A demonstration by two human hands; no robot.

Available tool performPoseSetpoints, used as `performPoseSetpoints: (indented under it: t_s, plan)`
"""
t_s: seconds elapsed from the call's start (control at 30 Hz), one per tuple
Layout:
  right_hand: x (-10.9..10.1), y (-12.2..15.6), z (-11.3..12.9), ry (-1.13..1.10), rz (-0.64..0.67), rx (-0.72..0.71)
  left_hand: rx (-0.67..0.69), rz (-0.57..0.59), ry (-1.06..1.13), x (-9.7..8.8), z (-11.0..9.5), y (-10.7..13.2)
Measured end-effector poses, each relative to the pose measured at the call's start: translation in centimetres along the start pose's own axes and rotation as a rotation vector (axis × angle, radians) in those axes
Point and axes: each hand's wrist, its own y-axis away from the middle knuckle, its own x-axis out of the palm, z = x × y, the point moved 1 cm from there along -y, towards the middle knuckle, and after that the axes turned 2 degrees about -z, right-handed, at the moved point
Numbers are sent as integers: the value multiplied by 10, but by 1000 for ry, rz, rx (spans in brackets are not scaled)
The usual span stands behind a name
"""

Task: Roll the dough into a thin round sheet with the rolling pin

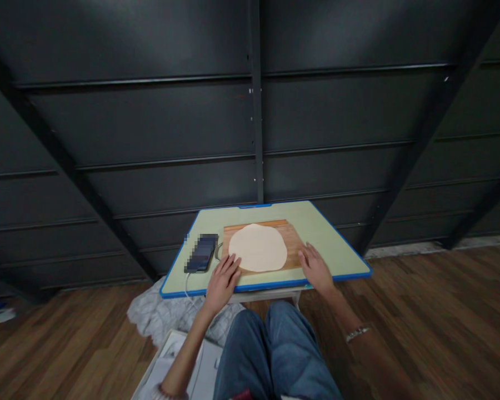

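A flat, roundish sheet of what looks like pale rolled dough (258,248) lies on a wooden cutting board (294,241). My left hand (224,279) rests at the board's near left corner, fingers stretched out, the tips by the sheet's lower left edge. At the board's right side, my right hand (315,268) lies with its fingers extended over the rim, apart from the sheet. Neither hand grasps anything. The board's metal handle (219,251) sticks out on the left.
The board is on a small pale green table (323,233) with a blue edge. A phone (204,253) with a white cable lies left of the board. Below on the left are a crumpled grey cloth (156,314) and a white box (206,358). A dark panelled wall (183,122) stands behind.
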Motion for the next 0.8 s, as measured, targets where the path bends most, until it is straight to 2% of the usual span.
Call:
performPoseSetpoints:
  t_s: [0.23, 0.53, 0.8]
  plan:
    - [-4, 2, 7, 8, 28, 102, -63, -9, 160, 1, 8, 0]
    - [-5, 2, 11, 15, 41, 140, -14, 11, 183, 4, 17, -4]
    - [-7, 6, 19, 49, 42, 146, -31, 16, 179, 5, 25, -9]
